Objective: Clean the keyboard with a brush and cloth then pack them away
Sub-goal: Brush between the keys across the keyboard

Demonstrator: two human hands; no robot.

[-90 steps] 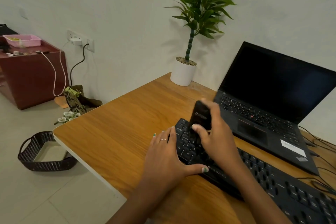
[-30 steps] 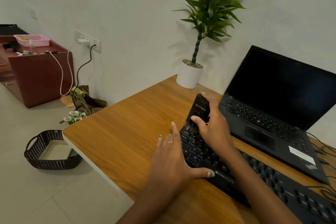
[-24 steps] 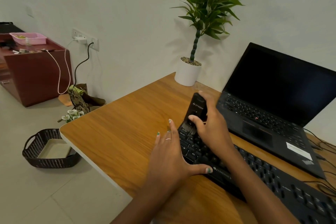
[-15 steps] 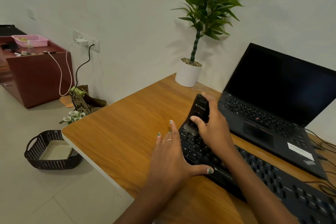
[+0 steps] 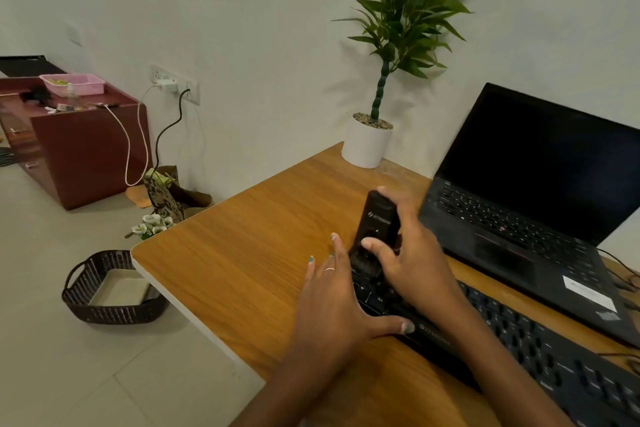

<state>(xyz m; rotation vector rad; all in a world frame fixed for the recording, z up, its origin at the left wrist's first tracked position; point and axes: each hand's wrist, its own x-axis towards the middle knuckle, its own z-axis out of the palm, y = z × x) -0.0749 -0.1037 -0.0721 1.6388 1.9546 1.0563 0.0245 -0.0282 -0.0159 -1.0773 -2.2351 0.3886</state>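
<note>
- Left hand (image 5: 332,305): flat, fingers spread, steadying the keyboard (image 5: 519,340) end on the table (image 5: 242,253).
- Brush (image 5: 375,225): gripped by its body in the right hand (image 5: 412,260), bristles on the keys; probably light, rigid.
- Keyboard: probably light, liable to slide.

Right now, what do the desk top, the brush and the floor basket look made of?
Desk top: wood or wood-look laminate, satin; grain lines, pale edge band.
Brush: matte black plastic body, dark bristles at its lower end.
Basket: dark woven wicker or moulded plastic; cannot tell which.

A black brush (image 5: 375,222) is showing above a black keyboard (image 5: 540,343); the desk (image 5: 249,253) under the hands is showing orange-brown woodgrain.
</note>
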